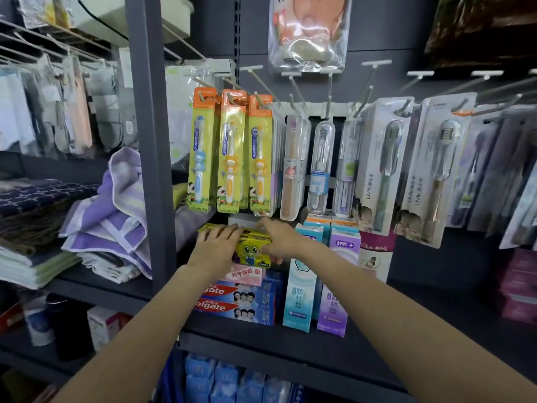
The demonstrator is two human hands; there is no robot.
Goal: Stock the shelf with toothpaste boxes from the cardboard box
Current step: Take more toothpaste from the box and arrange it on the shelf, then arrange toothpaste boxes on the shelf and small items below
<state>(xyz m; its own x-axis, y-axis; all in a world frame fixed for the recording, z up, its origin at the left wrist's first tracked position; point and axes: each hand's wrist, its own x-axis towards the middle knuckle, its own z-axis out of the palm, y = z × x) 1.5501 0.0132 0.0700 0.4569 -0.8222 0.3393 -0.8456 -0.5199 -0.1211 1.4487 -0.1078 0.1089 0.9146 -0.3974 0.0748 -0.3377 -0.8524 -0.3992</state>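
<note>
**Seating a yellow box on top of the stack**

The step in hand looks like placing: both hands are at a yellow toothpaste box with a green cartoon figure, which lies flat on top of a pile of boxes on the shelf. Under it sit a pink box and two Colgate boxes, stacked lengthwise.

The left hand lies over the box's left end, fingers curled over its top edge. The right hand is at the right end, fingers reaching behind it; whether it grips or only steadies the box, I cannot tell.

The box sits between the two hands, just under the hanging toothbrush packs and beside the upright boxes. The cardboard box is out of view.

Next, I judge, the box needs squaring with the pile and then letting go.
</note>
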